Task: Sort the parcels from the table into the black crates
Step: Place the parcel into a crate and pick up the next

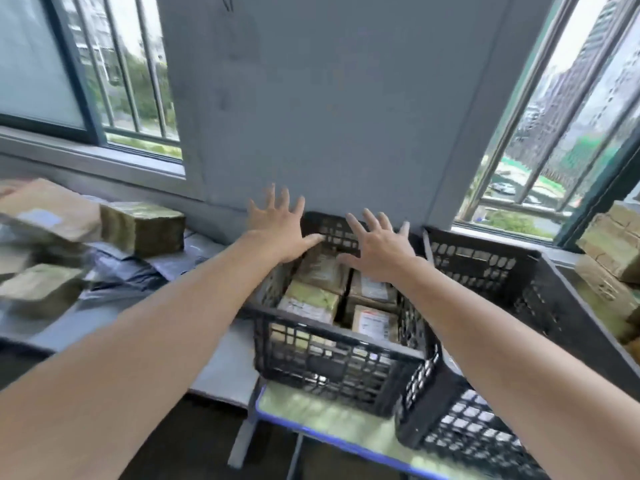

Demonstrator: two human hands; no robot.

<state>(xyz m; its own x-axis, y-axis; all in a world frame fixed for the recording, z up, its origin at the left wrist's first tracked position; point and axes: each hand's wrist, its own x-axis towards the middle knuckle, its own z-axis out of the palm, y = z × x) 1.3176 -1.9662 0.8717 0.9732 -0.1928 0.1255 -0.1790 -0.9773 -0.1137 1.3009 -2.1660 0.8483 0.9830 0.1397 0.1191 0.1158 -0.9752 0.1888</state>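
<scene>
Head view, frame motion-blurred.

- Left hand (277, 233): stretched forward, fingers spread wide, holding nothing. It hangs over the far left corner of the near black crate (332, 355). The thumb points toward the crate's far wall; cannot tell whether it touches.
- Right hand (379, 252): also stretched forward, fingers splayed wide, holding nothing. It is over the far end of the same crate, just beside the left hand, the two apart.
- The near black crate stands on a green-topped bench (311, 407) with a blue edge. Inside are four brown boxed parcels (310, 303) packed closely side by side, white labels up on at least three.
- Second black crate (512, 271): just to the right of the first, walls touching or nearly so. Contents mostly hidden.
- Grey bench (221, 355) to the left carries the unsorted parcels: a brown box (143, 226) at the back, a flat brown envelope (52, 213) with a pale label, another box (38, 289) nearer the edge, and grey poly bags (128, 268) between them.
- More brown boxes (613, 244) are stacked at the far right, beyond the second crate.
- A grey wall (329, 116) lies behind the crates, with a barred window (131, 81) on either side.
</scene>
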